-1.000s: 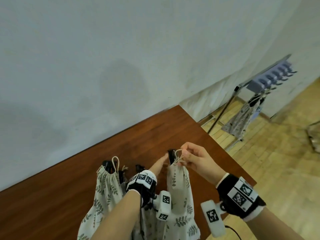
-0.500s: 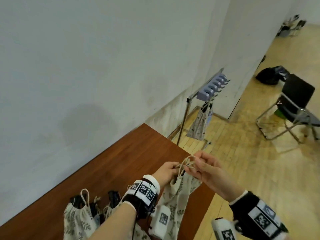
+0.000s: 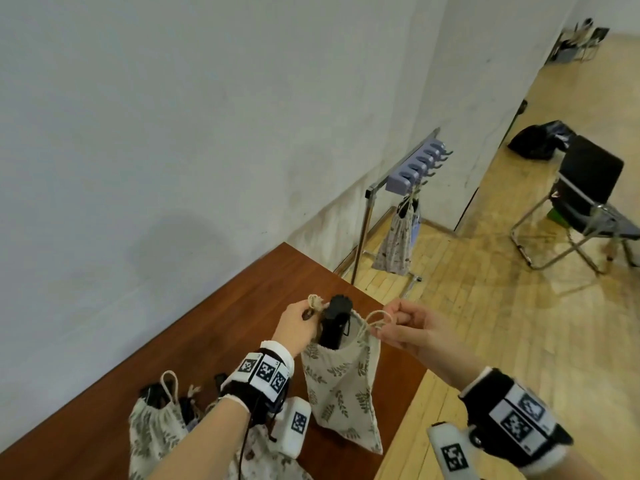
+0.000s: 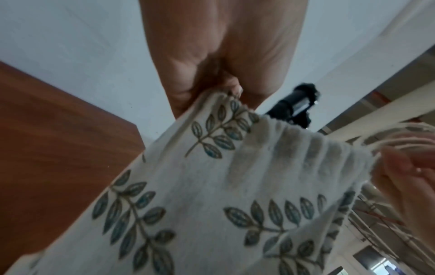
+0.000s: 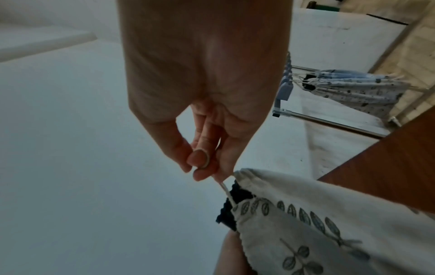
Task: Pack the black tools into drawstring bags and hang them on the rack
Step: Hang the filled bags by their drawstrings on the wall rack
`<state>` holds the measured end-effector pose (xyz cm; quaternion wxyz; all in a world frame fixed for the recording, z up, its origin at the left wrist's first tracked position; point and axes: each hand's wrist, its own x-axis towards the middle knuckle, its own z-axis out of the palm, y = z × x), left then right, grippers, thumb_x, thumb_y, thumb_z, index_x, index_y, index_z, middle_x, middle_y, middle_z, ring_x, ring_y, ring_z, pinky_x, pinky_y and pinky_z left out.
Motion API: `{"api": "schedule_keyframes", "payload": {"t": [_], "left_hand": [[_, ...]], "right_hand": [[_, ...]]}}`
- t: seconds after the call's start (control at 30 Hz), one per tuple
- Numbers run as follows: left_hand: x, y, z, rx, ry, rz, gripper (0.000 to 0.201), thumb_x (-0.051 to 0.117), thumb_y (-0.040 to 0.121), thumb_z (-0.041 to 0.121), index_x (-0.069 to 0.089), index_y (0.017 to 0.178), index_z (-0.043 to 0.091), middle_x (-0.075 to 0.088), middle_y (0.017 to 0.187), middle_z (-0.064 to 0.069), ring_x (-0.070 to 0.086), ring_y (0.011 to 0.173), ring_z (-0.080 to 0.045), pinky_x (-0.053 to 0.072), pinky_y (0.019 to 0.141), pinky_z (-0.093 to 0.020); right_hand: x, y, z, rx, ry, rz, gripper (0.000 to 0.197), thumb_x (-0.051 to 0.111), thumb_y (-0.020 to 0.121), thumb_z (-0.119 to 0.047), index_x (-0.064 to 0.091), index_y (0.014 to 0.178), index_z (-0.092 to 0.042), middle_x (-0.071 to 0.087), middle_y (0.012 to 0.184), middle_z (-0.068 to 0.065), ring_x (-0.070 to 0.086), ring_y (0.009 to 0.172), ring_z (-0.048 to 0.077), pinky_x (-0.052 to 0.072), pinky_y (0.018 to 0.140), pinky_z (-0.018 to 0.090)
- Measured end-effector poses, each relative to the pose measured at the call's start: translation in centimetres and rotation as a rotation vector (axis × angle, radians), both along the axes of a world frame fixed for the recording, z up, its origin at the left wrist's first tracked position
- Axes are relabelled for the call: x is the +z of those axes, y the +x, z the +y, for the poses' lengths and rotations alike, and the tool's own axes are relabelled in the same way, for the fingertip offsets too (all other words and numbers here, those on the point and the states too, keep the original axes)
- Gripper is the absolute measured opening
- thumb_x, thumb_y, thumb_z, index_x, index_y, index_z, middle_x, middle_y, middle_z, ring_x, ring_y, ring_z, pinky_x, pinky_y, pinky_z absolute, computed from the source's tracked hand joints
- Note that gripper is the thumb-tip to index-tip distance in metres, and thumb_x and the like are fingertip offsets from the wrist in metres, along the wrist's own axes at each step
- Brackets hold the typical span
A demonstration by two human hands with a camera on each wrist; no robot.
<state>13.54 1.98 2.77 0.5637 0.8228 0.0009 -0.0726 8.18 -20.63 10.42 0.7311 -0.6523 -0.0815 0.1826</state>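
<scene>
A leaf-print drawstring bag [image 3: 343,386] hangs in the air over the table's right corner, with a black tool [image 3: 335,320] sticking out of its mouth. My left hand [image 3: 300,320] grips the bag's left drawstring and rim [image 4: 219,104]. My right hand [image 3: 398,322] pinches the cord loops [image 3: 372,322] on the right side [image 5: 223,186]. The two hands hold the cords apart. The rack [image 3: 414,169], with a row of lilac hooks, stands on the floor beyond the table. One packed bag [image 3: 396,242] hangs from it.
The brown wooden table [image 3: 194,344] stands against the white wall. More leaf-print bags [image 3: 156,431] holding black tools lie at its near left. A black folding chair [image 3: 585,206] and a black bag [image 3: 538,140] are on the wooden floor to the right.
The bag has risen off the table and my hands have drawn apart, stretching the cords sideways. The view has swung right, bringing the rack and chair closer.
</scene>
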Motion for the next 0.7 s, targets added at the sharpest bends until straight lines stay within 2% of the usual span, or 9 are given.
{"api": "schedule_keyframes", "payload": {"t": [0.1, 0.17, 0.23, 0.27, 0.33, 0.4, 0.5, 0.6, 0.7], "left_hand": [[1.3, 0.4, 1.1, 0.067, 0.142, -0.080, 0.038, 0.059, 0.087, 0.013, 0.042, 0.054, 0.018, 0.046, 0.053, 0.008, 0.035, 0.052, -0.008, 0.030, 0.051, -0.016], [2.3, 1.0, 2.3, 0.081, 0.168, -0.110, 0.037, 0.071, 0.082, 0.026, 0.052, 0.055, 0.011, 0.051, 0.050, 0.006, 0.041, 0.048, -0.008, 0.037, 0.053, -0.014], [3.9, 1.4, 3.2, 0.041, 0.124, -0.111, 0.028, 0.072, 0.082, 0.030, 0.066, 0.064, 0.009, 0.066, 0.057, 0.002, 0.061, 0.055, -0.007, 0.050, 0.068, -0.017], [4.6, 1.6, 3.5, 0.001, 0.068, -0.106, 0.026, 0.069, 0.084, 0.029, 0.069, 0.067, 0.010, 0.069, 0.062, -0.001, 0.067, 0.064, -0.009, 0.052, 0.078, -0.022], [5.5, 1.4, 3.7, -0.051, -0.088, -0.052, 0.032, 0.062, 0.091, 0.028, 0.067, 0.067, 0.007, 0.067, 0.066, -0.008, 0.066, 0.071, -0.020, 0.053, 0.084, -0.031], [6.2, 0.9, 3.6, -0.053, -0.267, 0.049, 0.036, 0.056, 0.094, 0.026, 0.062, 0.065, 0.006, 0.057, 0.063, -0.009, 0.057, 0.064, -0.019, 0.053, 0.073, -0.028], [7.0, 0.1, 3.5, -0.089, -0.435, 0.155, 0.029, 0.055, 0.094, 0.016, 0.060, 0.067, 0.007, 0.049, 0.060, -0.006, 0.047, 0.058, -0.015, 0.048, 0.064, -0.023], [7.4, 0.2, 4.3, -0.088, -0.449, 0.161, 0.021, 0.059, 0.091, 0.010, 0.062, 0.070, 0.007, 0.052, 0.060, -0.006, 0.049, 0.060, -0.017, 0.049, 0.070, -0.026], [7.1, 0.4, 4.5, 0.015, -0.324, 0.102, 0.019, 0.073, 0.082, 0.020, 0.061, 0.073, 0.008, 0.055, 0.059, -0.003, 0.049, 0.059, -0.014, 0.045, 0.073, -0.027]], "right_hand": [[0.4, 1.0, 0.8, 0.013, -0.182, -0.136, 0.021, 0.074, 0.076, -0.013, 0.057, 0.077, -0.002, 0.052, 0.069, 0.016, 0.053, 0.077, 0.029, 0.051, 0.078, 0.035], [0.7, 1.6, 1.3, 0.040, -0.225, -0.195, 0.020, 0.070, 0.076, -0.009, 0.052, 0.074, -0.001, 0.048, 0.068, 0.013, 0.051, 0.073, 0.026, 0.052, 0.085, 0.044], [1.0, 2.0, 1.8, 0.077, -0.294, -0.245, 0.021, 0.070, 0.074, -0.014, 0.051, 0.071, -0.007, 0.045, 0.065, 0.010, 0.044, 0.066, 0.024, 0.050, 0.081, 0.056], [1.2, 2.3, 2.1, 0.088, -0.359, -0.288, 0.020, 0.069, 0.074, -0.015, 0.051, 0.069, -0.011, 0.043, 0.062, 0.008, 0.041, 0.062, 0.023, 0.050, 0.075, 0.057], [1.4, 2.8, 2.6, 0.100, -0.503, -0.410, 0.022, 0.067, 0.078, -0.009, 0.050, 0.068, -0.019, 0.042, 0.059, 0.004, 0.040, 0.057, 0.018, 0.047, 0.061, 0.043], [1.8, 3.2, 3.0, 0.097, -0.607, -0.522, 0.023, 0.063, 0.082, -0.007, 0.050, 0.070, -0.021, 0.043, 0.057, -0.001, 0.040, 0.054, 0.010, 0.042, 0.058, 0.031], [2.4, 3.8, 3.6, 0.104, -0.730, -0.701, 0.029, 0.059, 0.085, -0.007, 0.046, 0.072, -0.029, 0.043, 0.058, -0.004, 0.041, 0.054, 0.008, 0.039, 0.056, 0.023], [2.5, 4.4, 4.4, 0.149, -0.794, -0.823, 0.024, 0.055, 0.084, -0.003, 0.048, 0.076, -0.023, 0.047, 0.067, -0.011, 0.046, 0.063, 0.011, 0.038, 0.058, 0.020], [2.0, 4.7, 5.2, 0.200, -0.760, -0.791, 0.020, 0.053, 0.084, -0.002, 0.051, 0.078, -0.021, 0.052, 0.071, -0.010, 0.050, 0.066, 0.012, 0.041, 0.058, 0.019]]}}
